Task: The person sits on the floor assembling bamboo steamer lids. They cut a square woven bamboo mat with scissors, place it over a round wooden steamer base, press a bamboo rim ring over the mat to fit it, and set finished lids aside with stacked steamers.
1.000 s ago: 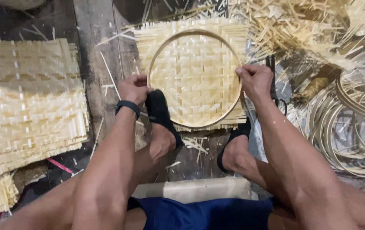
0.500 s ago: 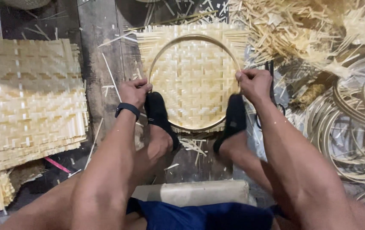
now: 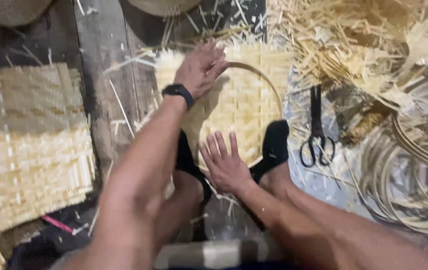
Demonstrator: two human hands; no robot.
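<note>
a square woven bamboo mat (image 3: 244, 107) lies flat on the dark plank floor (image 3: 99, 65), with a thin bamboo hoop (image 3: 273, 90) laid on top of it; the near part of the hoop is hidden behind the feet. the mat is pinned at its near edge by two feet in black socks, the right foot (image 3: 275, 145) on the hoop's right side and the left foot (image 3: 186, 157) at the lower left. the left hand (image 3: 201, 70) is laid flat on the mat's far left corner, fingers spread and gripping nothing, a black band at the wrist. the right hand (image 3: 224, 165) is pressed open on the near edge between the feet, fingers splayed, also holding nothing.

a pair of dark scissors (image 3: 316, 132) lies just right of the mat. loose bamboo slivers (image 3: 364, 45) are heaped beyond it, coiled bamboo rings (image 3: 414, 165) lie at the far right, and a stack of woven mats (image 3: 29, 145) sits well apart on the left.

with the hoop only resting and neither hand on it, it could likely be knocked off centre if a foot shifts. bare palms on splintery strip ends could be pricked. the frame is motion-blurred, so fine detail of the weave cannot be told.
</note>
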